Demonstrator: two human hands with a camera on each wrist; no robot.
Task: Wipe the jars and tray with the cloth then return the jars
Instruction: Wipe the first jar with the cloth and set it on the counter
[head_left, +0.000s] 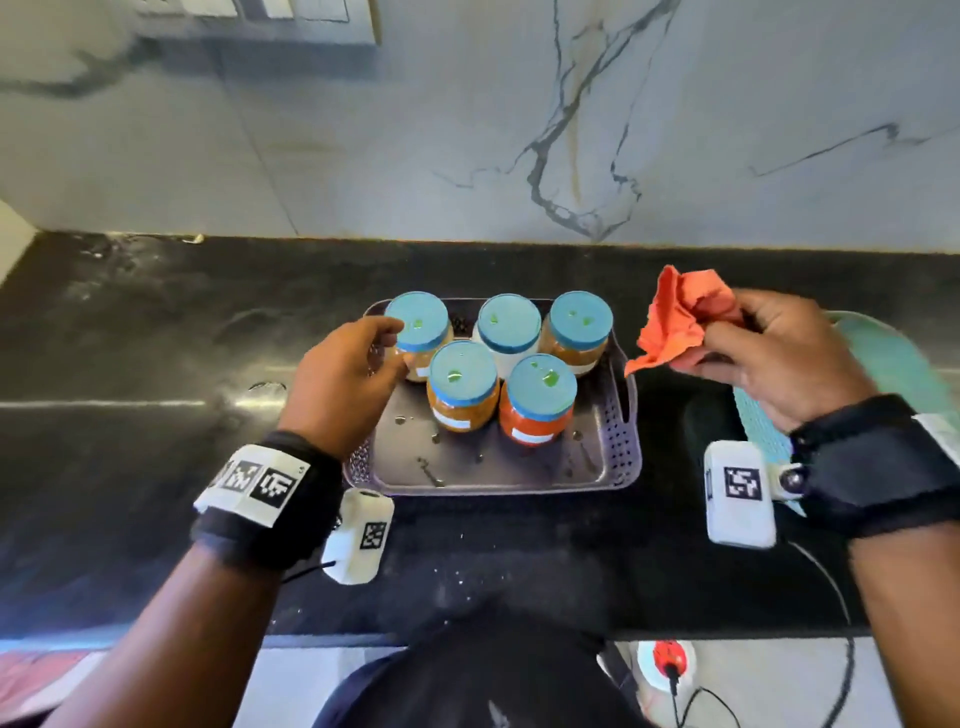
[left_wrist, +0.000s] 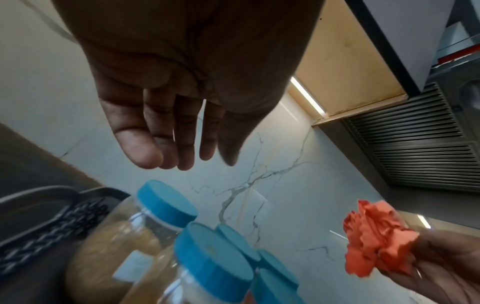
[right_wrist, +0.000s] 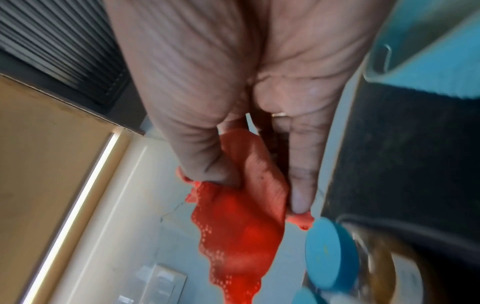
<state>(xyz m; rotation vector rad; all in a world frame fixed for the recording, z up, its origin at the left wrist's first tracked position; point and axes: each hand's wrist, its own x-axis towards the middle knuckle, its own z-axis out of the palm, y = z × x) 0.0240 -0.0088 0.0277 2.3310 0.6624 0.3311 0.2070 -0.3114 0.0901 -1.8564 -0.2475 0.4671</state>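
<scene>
- Our left hand (head_left: 343, 376) sits left of centre in the head view, fingers loosely spread and gripping nothing, its fingertips right beside the back-left jar (head_left: 418, 332); whether they touch the glass we cannot tell.
- Our right hand (head_left: 769, 358), at the right of the frame, pinches the bunched orange cloth (head_left: 680, 317) between thumb and fingers, well clear of the jars.
- Five blue-lidded jars stand upright and close together on the grey perforated tray (head_left: 618, 441), at the frame's centre, on the dark table (head_left: 156, 338).
- We judge the jars to be smooth, full and fairly heavy, perhaps slippery; gripping round the body under the lid (left_wrist: 166, 203) looks safest, since neighbours crowd the back-left jar.
- The cloth is soft and light; a fuller handful would wipe better.
- Small green bits mark the lids, and droplets dot the tray floor in front of the jars.
</scene>
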